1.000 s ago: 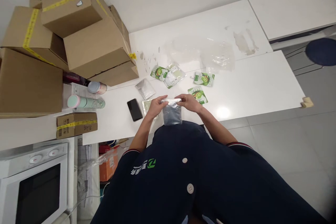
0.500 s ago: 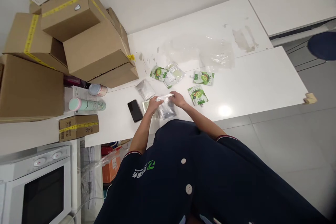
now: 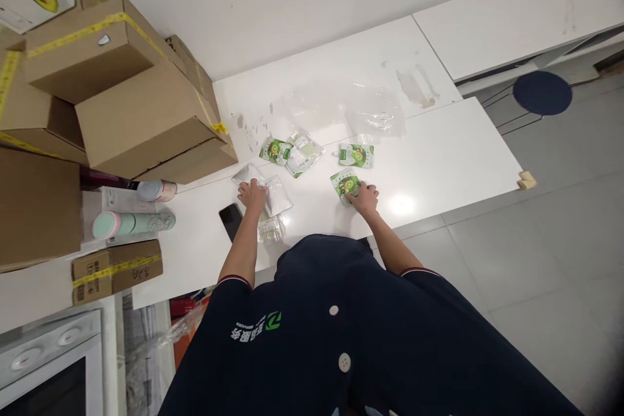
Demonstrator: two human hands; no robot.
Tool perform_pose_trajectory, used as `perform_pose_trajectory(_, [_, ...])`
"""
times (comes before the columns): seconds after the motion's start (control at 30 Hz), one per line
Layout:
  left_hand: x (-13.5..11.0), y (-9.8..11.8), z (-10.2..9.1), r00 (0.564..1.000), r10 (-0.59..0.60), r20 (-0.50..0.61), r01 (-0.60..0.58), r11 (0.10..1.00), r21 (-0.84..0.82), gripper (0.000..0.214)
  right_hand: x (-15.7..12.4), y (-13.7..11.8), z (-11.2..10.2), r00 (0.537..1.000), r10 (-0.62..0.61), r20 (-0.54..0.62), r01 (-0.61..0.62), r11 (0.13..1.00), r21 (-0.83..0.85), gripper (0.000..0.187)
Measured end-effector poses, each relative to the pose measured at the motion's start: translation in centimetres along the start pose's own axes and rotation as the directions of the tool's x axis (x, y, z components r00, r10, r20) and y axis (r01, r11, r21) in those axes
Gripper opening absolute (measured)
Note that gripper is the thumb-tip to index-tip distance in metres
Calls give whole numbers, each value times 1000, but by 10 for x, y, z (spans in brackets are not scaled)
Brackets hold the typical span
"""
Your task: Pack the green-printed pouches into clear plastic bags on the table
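My chest hides the near edge of the table (image 3: 439, 162), and my fingertips are too small to make out. The green pouch (image 3: 344, 182) lies flat on the table in front of me to the right, printed face up, its long axis slanting from my right hand (image 3: 365, 195) away to the left. That hand's fingers touch its near corner; I cannot tell whether they pinch it. My left hand (image 3: 253, 195) lies palm down, unclenched, on a clear bag (image 3: 279, 194) beside the phone (image 3: 230, 220). Three more pouches (image 3: 357, 155) lie farther back.
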State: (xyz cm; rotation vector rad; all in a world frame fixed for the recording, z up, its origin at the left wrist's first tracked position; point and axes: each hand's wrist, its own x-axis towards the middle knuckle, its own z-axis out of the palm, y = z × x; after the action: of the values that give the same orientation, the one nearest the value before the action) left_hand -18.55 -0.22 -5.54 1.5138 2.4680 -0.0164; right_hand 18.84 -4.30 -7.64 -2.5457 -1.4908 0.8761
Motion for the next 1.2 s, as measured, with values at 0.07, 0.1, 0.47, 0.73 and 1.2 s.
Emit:
perform_pose_trajectory(0.07, [-8, 6, -1, 999, 37, -31, -36, 999, 18, 39, 5, -10, 8, 999, -20, 43, 18, 999, 29, 75])
perform_pose_trajectory(0.1, [-12, 10, -1, 998, 53, -42, -53, 998, 20, 37, 7, -17, 12, 997, -39, 62, 36, 998, 51, 74])
perform_pose_trajectory(0.47, [-61, 28, -5, 989, 41, -146, -55, 994, -98, 38, 68, -69, -20, 973, -218, -79, 229, 959, 167, 35])
perform_pose_trajectory(0.73, [-103, 63, 13, 964, 256, -75, -265, 951, -161, 37, 169, -44, -81, 899, -403, -173, 344, 893, -292, 48])
perform_pose_trajectory(1.2, [-79, 197, 66, 717, 664, 210, -668, 741, -63, 45, 85, -18, -155, 950, 147, -276, 215, 335, 918, 34])
